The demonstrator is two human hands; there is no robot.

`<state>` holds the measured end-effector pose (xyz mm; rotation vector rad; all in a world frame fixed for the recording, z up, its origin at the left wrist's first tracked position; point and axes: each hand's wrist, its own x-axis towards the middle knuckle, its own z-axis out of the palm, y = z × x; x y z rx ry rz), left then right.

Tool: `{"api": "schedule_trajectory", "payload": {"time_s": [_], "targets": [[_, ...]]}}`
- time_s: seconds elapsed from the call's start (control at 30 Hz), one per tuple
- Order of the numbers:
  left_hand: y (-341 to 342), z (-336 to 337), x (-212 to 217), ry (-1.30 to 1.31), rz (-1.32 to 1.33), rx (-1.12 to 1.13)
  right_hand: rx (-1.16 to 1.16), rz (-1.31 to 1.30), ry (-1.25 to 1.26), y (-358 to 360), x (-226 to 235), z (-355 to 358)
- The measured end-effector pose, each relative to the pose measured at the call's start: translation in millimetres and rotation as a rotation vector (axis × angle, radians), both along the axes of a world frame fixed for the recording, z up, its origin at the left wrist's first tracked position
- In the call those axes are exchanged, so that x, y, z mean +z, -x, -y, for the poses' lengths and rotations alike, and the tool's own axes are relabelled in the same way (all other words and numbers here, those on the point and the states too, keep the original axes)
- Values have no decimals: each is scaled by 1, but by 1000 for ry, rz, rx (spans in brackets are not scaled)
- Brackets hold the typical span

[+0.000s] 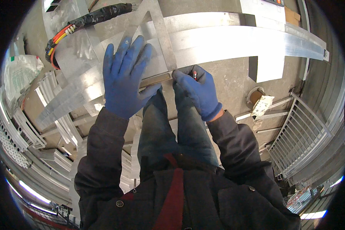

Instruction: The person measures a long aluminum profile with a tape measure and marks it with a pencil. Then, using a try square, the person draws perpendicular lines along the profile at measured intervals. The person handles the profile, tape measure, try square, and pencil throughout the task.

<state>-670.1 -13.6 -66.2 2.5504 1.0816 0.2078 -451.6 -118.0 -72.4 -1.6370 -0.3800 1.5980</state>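
Metal square: flat steel blade lying across a long aluminium strip, its brass-coloured stock set along the strip's near edge, just in front of the person's knees. Left hand, blue glove: fingers spread flat, palm pressing down on the square and the sheet under it, closed on nothing. Right hand, blue glove: curled tight around a small red-and-black marking tool, tip at the strip's edge beside the end of the stock. Cable bundle, black sleeve with orange and yellow wires, upper left. Aluminium profiles stacked at left on the concrete floor. Metal grille at right.
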Motion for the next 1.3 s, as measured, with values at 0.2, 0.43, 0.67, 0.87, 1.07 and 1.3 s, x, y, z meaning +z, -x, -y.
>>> {"api": "schedule_trajectory", "payload": {"time_s": [0.2,0.43,0.67,0.87,1.07,1.3], "targets": [[0,1,-1,28,10,14,17,-13,5,-2,-2,2],[-1,-1,-1,28,19,-2,13,-15,39,-3,0,0],[-8,-3,7,52,1,-17,21,-18,-4,-2,-5,3],[-11,-6,13,60,-12,-37,92,72,11,-10,17,1],[-13,-7,16,70,16,-19,7,250,-224,-31,69,-3],[-14,-10,23,132,17,8,191,651,-445,-27,49,-43]]}}
